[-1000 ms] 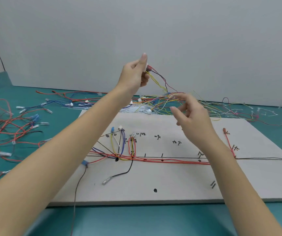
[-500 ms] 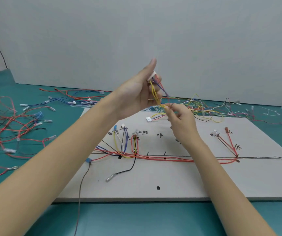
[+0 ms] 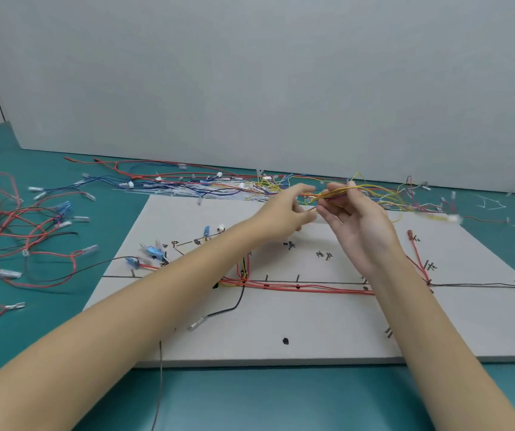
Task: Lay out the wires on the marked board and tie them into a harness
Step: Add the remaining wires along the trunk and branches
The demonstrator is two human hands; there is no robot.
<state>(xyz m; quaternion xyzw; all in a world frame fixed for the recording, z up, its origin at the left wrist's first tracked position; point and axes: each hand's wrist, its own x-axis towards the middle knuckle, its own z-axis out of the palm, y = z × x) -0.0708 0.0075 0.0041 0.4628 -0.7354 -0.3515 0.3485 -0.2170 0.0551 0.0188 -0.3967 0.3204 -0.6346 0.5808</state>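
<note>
A teal work table (image 3: 250, 399) carries a large flat pale-grey marked board (image 3: 327, 331) with black lines and handwritten labels. Both hands are raised over the board's far edge. The right hand (image 3: 359, 225), palm turned toward the camera, holds a thin bundle of yellow and orange wires (image 3: 340, 192) between its curled fingers and thumb; the strands trail off to the right in loose yellow loops and end at a blurred white connector (image 3: 453, 218) near the board's far right corner. The left hand (image 3: 284, 209) reaches in from the left with fingertips meeting the bundle's near end; whether it truly pinches the wires cannot be told.

Below the hands, long red wires (image 3: 296, 287) already lie along the board's drawn trunk line, and a black wire with a clear-sleeved terminal (image 3: 219, 312) curls toward the front. The left forearm hides part of the laid wires. A tangle of red and black loose wires (image 3: 16, 228) sprawls on the table at left, and a heap of blue, white and yellow wires (image 3: 206, 185) lies behind the board.
</note>
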